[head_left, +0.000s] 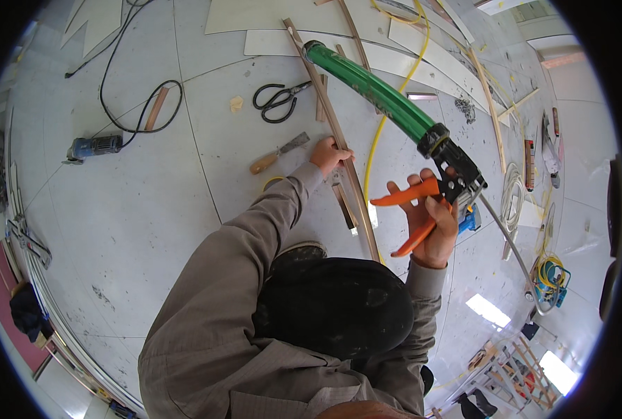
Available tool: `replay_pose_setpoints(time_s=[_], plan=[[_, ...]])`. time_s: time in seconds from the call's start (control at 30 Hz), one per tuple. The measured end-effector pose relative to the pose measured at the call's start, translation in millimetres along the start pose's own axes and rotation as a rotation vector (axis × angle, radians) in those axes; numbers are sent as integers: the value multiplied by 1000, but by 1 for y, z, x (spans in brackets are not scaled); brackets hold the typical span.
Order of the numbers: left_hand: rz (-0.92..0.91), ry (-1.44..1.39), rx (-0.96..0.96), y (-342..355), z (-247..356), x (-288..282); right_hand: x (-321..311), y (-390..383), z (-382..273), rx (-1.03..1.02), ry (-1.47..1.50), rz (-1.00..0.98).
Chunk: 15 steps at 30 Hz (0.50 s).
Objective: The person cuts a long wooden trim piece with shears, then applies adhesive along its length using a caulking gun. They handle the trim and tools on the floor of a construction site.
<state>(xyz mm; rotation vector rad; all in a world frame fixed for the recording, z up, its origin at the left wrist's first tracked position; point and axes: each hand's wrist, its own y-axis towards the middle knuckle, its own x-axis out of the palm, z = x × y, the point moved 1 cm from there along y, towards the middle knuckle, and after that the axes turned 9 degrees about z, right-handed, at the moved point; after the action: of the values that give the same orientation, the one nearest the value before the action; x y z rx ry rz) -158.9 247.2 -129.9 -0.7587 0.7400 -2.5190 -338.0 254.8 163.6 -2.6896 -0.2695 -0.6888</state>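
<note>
In the head view, the left hand (328,155) pinched a thin brown strip (326,102), likely light. The half-curled right hand (438,236) held a green caulking gun (375,88) pointing ahead of it: likely stiff, nose-heavy, best held by its orange handles (413,240).

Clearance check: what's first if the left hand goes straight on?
Past the long brown wood-look strip it holds, the left hand would probably meet the thin yellow flexible cord first; relative heights are unclear.
</note>
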Motion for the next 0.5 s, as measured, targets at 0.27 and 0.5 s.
replay_pose_setpoints(time_s=[0.27, 0.5], plan=[[-6, -15, 5, -1, 0, -2, -23, -49, -12, -64, -104, 69], [-24, -36, -3, 3, -3, -5, -24, -49, -20, -76, -111, 158]])
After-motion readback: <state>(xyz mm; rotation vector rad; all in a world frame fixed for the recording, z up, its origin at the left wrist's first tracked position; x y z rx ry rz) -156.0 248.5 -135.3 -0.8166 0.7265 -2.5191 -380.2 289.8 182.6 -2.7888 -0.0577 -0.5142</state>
